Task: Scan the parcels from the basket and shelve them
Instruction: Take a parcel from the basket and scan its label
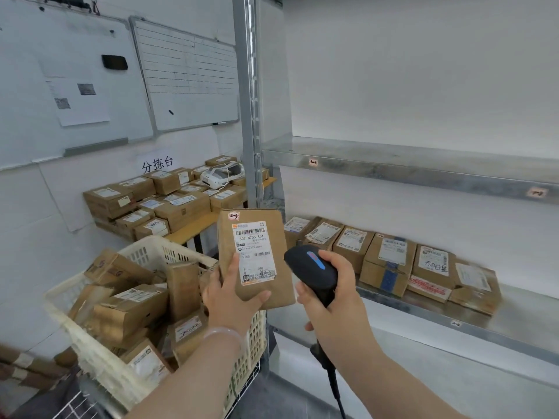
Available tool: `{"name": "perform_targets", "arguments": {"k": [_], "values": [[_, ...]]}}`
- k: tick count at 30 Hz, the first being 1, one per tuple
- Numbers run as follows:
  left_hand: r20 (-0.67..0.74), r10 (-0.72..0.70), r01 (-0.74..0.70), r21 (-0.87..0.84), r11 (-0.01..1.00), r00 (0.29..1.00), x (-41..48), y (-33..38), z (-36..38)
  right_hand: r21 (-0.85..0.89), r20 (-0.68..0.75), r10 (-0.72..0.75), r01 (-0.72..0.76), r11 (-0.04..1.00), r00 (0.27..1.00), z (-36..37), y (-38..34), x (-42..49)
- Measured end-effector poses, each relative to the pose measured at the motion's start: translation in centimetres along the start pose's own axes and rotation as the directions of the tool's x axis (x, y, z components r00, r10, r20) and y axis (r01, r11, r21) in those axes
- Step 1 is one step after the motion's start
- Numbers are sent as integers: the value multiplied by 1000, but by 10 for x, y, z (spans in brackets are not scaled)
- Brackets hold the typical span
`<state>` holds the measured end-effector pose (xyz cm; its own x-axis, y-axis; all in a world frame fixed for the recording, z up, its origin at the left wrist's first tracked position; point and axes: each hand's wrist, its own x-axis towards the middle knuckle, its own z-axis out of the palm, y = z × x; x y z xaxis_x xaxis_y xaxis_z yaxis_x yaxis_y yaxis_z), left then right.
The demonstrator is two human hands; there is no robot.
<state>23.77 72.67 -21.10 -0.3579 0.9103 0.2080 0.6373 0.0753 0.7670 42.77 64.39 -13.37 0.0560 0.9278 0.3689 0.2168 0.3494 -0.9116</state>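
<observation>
The left hand (230, 293) held one brown parcel (255, 255) upright at mid-frame, above the basket's right edge. Its fingers (232, 264) ran up the parcel's left side and the thumb lay across the lower front, below the label. The right hand (335, 294) was wrapped round the grip of the black scanner (311, 275), just right of the parcel, with the scanner's head turned toward the label.

To my eye this was the scan itself. Doing it well meant squaring the label to the scanner, aiming at the top barcode and keeping the thumb off the print. The handwritten sticker on the parcel's top looked like a shelf number, so I would have checked it against the shelf tags before placing the parcel.

Counting: one scanner and one parcel in hand. The lower shelf (514, 316) at right carried a row of six parcels, as far as I could tell. The white basket (163, 252) at lower left held roughly ten, too jumbled to count surely. The desk (193, 228) behind it bore over a dozen more. Two whiteboards (187, 77) hung at upper left.
</observation>
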Motion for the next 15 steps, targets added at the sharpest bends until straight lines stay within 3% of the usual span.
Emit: {"name": "perform_targets", "arguments": {"k": [7,15], "values": [[289,163,-119,-164,979,943,-23,45,68,-111,-296,53,-90,990,954,-49,38,-33],[560,291,-106,-338,935,776,-77,116,141,-147,-563,82,-197,969,822,-126,67,-75]]}}
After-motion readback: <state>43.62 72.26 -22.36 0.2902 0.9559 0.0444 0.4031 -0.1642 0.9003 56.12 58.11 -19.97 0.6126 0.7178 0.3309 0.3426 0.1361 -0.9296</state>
